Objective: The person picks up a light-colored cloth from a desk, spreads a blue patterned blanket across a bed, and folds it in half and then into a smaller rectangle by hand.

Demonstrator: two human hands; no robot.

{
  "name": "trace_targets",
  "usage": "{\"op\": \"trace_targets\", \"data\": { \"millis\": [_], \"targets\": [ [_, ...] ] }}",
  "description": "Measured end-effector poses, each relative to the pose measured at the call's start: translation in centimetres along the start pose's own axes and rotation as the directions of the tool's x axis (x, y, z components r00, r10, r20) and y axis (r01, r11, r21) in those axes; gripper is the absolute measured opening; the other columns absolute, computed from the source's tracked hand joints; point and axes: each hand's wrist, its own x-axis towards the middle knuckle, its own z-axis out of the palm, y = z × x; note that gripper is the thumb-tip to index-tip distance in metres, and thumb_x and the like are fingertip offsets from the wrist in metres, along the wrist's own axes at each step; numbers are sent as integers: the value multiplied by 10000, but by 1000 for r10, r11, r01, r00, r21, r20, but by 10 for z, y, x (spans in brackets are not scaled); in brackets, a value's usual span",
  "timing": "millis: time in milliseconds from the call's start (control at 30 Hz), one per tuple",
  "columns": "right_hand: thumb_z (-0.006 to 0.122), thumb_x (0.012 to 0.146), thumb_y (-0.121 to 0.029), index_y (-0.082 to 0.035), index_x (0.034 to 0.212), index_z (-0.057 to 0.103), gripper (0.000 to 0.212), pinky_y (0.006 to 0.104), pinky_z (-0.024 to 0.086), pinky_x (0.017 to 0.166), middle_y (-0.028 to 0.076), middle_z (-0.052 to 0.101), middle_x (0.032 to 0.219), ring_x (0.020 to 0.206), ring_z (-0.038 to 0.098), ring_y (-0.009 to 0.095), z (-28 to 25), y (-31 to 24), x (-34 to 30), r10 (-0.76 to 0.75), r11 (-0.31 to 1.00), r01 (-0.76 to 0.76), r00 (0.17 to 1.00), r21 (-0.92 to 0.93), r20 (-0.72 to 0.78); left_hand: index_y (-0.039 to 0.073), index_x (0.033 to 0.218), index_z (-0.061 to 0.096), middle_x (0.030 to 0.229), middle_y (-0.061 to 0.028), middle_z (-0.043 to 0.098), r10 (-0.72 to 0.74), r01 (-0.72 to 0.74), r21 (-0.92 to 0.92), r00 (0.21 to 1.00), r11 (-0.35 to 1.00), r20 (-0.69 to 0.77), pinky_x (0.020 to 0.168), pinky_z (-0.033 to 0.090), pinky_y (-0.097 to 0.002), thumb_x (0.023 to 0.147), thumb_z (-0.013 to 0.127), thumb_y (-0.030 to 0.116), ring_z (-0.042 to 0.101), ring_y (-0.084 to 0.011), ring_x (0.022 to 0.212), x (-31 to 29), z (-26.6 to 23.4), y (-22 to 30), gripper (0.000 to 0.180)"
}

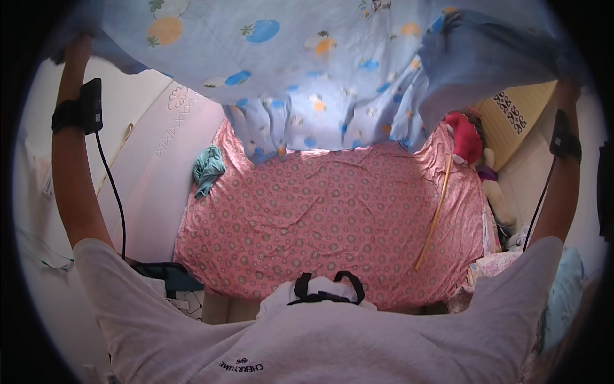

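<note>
A light blue sheet [288, 64] printed with orange and blue fruit is stretched out in the air between my raised arms. Its lower edge hangs in folds over the far part of a bed. At the upper left my left hand [78, 51] is closed on one side of the sheet, the fingers partly covered by cloth. My right hand [568, 88], dim near the right rim, grips the opposite side; its fingers hardly show. Below lies a pink patterned bedsheet [307, 217], wrinkled across the mattress.
A crumpled teal cloth [208, 171] rests at the bed's left edge. Along the right side lie a thin wooden stick [435, 214], a red-pink item [465, 137] and a pale plush-like item [495, 192]. A pale carved headboard-like panel [160, 153] borders the left.
</note>
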Motion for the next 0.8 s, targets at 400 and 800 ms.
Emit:
{"op": "trace_targets", "data": {
  "millis": [400,800],
  "targets": [
    [452,657,-93,27,941,411,312,266,399,671,97,453,866,763,466,163,-97,-3,-191,606,-444,-365,551,819,574,38,883,492,887,-53,500,-714,678,-686,616,263,334,734,356,-230,716,448,233,458,-133,824,-172,-24,-69,261],
    [470,622,-163,95,734,480,282,289,355,587,104,473,743,663,421,188,-193,9,-509,542,76,-975,215,207,812,-35,994,402,942,-75,464,-807,989,141,-113,-37,580,750,328,-241,657,542,278,436,-162,845,-465,-169,-12,481]
  ]
}}
